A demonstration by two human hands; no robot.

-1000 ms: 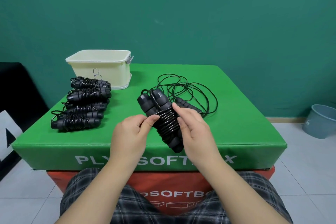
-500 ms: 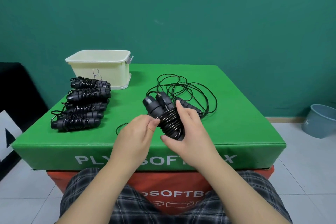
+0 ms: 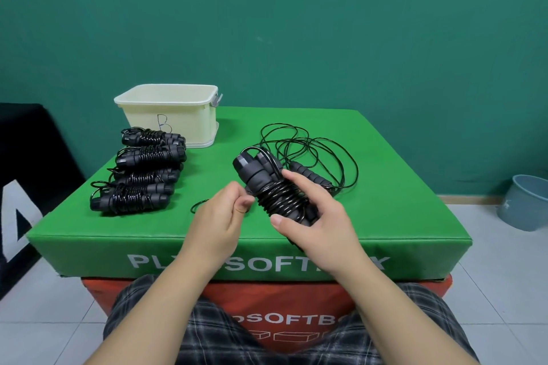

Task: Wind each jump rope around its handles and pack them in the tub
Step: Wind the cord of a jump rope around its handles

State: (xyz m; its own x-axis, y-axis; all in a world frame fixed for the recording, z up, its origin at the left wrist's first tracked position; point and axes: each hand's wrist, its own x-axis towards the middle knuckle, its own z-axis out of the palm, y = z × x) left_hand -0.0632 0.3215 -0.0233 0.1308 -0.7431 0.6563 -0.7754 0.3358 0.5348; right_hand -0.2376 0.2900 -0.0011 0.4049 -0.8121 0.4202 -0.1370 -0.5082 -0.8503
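Head view: black coil-wound jump rope [image 3: 275, 187].

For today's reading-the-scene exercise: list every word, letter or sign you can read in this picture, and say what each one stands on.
"B": handwritten on the front of the cream tub.
"PL…SOFT…X": white print on the front of the green soft box; the forearms hide the middle letters.
"…OSOFTB…": white print on the red box below, cut off by the knees, with small box outlines under it.
Nothing else is readable.

left hand [image 3: 221, 218]: fingers curled, thumb pinching toward forefinger | right hand [image 3: 314, 216]: fingers and thumb wrapped in a grip | both forearms bare, reaching forward
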